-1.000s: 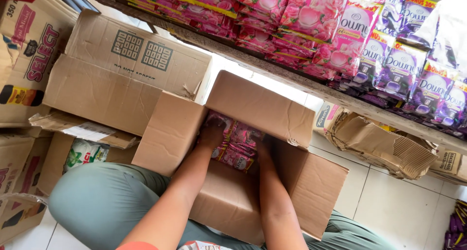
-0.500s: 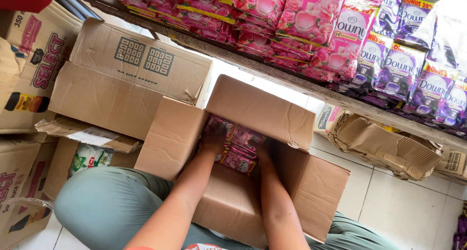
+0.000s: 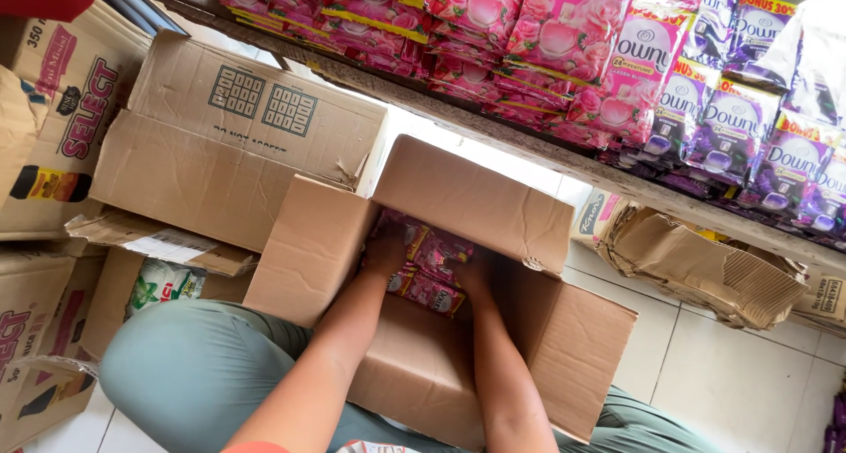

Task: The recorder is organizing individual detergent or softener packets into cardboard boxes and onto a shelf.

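Pink sachets (image 3: 429,268) lie packed inside an open cardboard box (image 3: 441,374) that rests on the person's lap, both hands reaching in.

Head view: the left hand (image 3: 385,246) presses on the left side of the sachet bundle and the right hand (image 3: 473,277) on its right side, the two set apart with the sachets between them; whether the fingers are closed on the packs I cannot tell, as they are sunk in the box. The box flaps (image 3: 471,197) stand open around the hands. To the left sit more cartons (image 3: 220,153), one tilted and open. Above, a shelf (image 3: 493,127) holds rows of pink and purple pouches (image 3: 705,92). A torn, flattened carton (image 3: 705,263) lies at right on the white tiled floor (image 3: 740,391).
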